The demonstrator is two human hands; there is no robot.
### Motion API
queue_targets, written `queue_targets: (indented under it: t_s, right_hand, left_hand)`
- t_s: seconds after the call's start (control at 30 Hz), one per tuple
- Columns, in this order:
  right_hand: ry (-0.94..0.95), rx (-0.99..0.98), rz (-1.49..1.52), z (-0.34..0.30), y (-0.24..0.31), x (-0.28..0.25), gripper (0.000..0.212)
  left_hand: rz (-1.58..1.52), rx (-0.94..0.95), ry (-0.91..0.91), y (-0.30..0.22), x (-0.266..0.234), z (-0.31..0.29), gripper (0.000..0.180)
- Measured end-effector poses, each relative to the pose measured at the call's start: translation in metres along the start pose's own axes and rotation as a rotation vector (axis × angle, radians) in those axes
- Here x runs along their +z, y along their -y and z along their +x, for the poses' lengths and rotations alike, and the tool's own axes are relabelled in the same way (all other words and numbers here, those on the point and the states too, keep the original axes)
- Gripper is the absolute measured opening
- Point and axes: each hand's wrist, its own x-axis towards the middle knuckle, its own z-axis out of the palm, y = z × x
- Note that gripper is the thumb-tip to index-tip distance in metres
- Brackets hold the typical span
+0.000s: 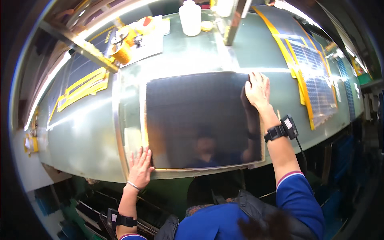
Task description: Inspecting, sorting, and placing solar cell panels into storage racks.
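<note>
A large black glossy rectangular panel (200,116) lies flat on the pale green worktable (88,140), close to its near edge. It mirrors the lights and my upper body. My left hand (140,168) rests at the panel's near left corner, fingers stretched out and slightly spread along the side. At the far right corner my right hand (258,90) lies on the edge, its fingers extended and pointing away from me. Neither hand is wrapped around anything. A thin light-coloured border (144,116) shows along the panel's left side.
A white bottle (190,18) and spools of orange tape (121,51) stand at the back. Yellow-edged strips (82,90) lie at the left. Blue gridded sheets with yellow edging (310,68) lie on the right. A metal post (235,24) rises from the table's far part.
</note>
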Motion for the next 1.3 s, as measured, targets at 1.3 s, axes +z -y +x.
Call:
queue_targets:
  t_s: [1.3]
  right_hand:
    - [0.644,-0.384,0.407,-0.180,-0.006,-0.121,0.090]
  left_hand:
    - [-0.018,-0.339,-0.609,0.045,0.021,0.258,0.053]
